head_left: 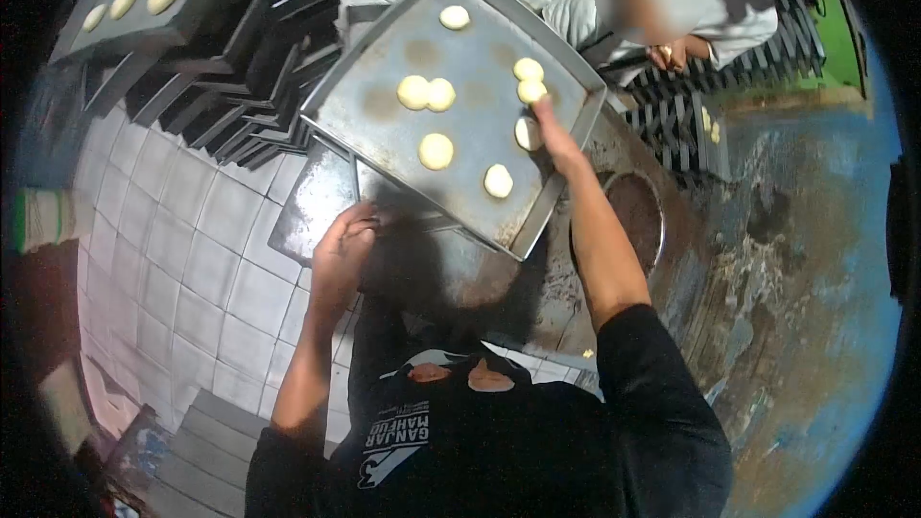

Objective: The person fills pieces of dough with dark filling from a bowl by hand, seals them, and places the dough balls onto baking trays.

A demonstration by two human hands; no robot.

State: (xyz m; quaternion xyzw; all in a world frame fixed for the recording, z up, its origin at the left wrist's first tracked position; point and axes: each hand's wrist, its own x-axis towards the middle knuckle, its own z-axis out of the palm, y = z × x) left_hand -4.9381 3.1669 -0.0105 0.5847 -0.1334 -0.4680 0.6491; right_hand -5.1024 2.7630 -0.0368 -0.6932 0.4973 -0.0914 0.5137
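A metal baking tray with raised sides lies tilted in front of me, with several pale round dough balls on it. Two of them touch each other left of centre. My right hand reaches over the tray's right side, its fingers closed against a dough ball; some fingertips are hidden. Just above that hand, another touching pair of dough balls sits. Below the tray's left corner, my left hand has its fingers curled beside a metal edge, and what they grip is hard to make out.
Stacked metal trays stand at the upper left, the top one carrying dough pieces. Across from me, a person in white holds something small in their hands. More stacked trays and a worn tabletop are at right.
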